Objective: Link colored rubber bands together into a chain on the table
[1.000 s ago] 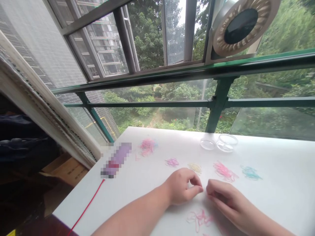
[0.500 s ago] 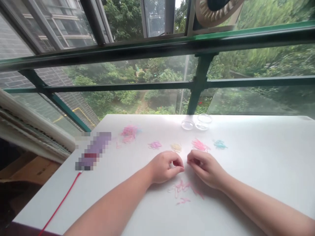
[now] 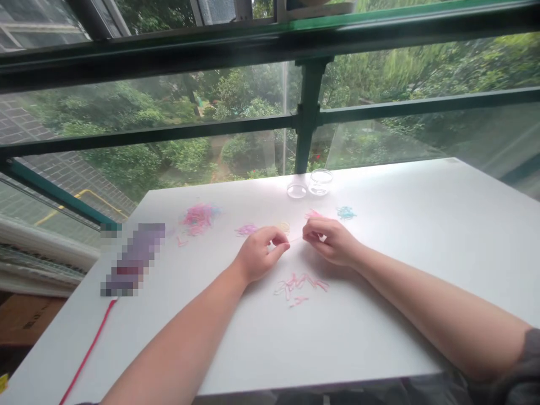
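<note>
A thin pink rubber band (image 3: 296,239) is stretched between my two hands above the white table. My left hand (image 3: 260,254) pinches one end with thumb and forefinger; my right hand (image 3: 331,241) holds the other end with curled fingers. Loose pink bands (image 3: 298,283) lie scattered just in front of the hands. Behind them are small heaps of bands: a purple heap (image 3: 246,230), a yellow heap (image 3: 284,226) partly behind my left hand, a pink heap (image 3: 314,214) partly covered by my right hand, and a teal heap (image 3: 346,212).
A larger mixed heap of bands (image 3: 199,218) lies at the left back. A clear round jar (image 3: 320,183) and a clear lid (image 3: 296,191) stand near the back edge. At the left are a blurred-out purple item (image 3: 137,253) and a red cord (image 3: 88,354). Railings and a window rise behind the table.
The fingertips of my two hands are farther apart, and the pink rubber band now shows between them. The camera view has tilted downward and turned right.
</note>
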`<state>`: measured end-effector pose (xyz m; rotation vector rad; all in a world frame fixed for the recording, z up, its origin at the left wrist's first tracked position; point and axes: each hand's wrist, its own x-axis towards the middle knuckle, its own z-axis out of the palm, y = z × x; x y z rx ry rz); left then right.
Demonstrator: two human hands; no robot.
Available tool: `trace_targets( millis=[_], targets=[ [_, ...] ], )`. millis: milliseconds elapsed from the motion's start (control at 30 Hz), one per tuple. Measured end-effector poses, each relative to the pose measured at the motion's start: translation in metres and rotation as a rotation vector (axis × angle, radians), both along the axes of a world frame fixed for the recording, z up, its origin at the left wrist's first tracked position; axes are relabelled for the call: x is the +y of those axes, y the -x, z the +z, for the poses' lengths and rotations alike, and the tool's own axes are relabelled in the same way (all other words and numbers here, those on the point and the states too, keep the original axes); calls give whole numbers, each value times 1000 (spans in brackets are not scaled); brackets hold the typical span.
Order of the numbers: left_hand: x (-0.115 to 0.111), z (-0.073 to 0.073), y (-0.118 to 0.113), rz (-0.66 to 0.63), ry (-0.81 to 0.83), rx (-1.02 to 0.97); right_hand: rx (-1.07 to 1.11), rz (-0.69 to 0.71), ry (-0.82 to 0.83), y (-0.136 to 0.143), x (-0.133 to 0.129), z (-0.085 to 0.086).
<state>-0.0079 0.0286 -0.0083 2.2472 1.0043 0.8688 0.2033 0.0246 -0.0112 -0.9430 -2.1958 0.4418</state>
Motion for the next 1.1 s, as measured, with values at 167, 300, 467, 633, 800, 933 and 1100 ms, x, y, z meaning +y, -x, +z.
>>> trace_targets(
  millis=[167,300,467,633,800,933,1100],
  targets=[
    [-1,2,-4,-50,41,19,-59,-166,-35,-11,5,3],
    [-3,4,-1,-110,103,97,-160,-391,-42,-17,12,2],
    [-5,8,3,-218,137,206,-253,-577,-87,-29,21,-2],
    [-9,13,5,-309,144,284,-365,-610,-123,-33,24,-6],
    [-11,21,13,-285,205,352,-404,-560,-155,-31,25,-7],
    [-9,24,23,-251,302,415,-317,-567,-191,-29,22,-2],
    [-9,29,25,-243,399,437,-188,-493,-166,-20,5,9]
  ],
)
